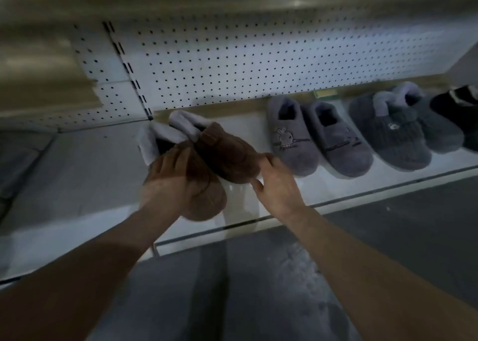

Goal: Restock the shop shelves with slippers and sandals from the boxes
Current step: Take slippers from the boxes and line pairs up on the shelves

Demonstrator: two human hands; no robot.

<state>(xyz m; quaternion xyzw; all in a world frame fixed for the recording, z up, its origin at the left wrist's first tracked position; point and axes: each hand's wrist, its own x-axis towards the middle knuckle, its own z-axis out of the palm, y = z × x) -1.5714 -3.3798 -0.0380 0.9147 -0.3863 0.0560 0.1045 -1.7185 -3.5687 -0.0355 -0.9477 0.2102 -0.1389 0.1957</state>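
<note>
Left hand [168, 182] curls round the near slipper [207, 198]; right hand [276, 182] pinches the far slipper [227, 154] by its toe, heel pointing back-left over the shelf [77, 172].

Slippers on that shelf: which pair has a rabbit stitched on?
The smooth grey pair, just right of the brown pair being handled; the ribbed dark grey pair beyond has only a small patch.
</note>
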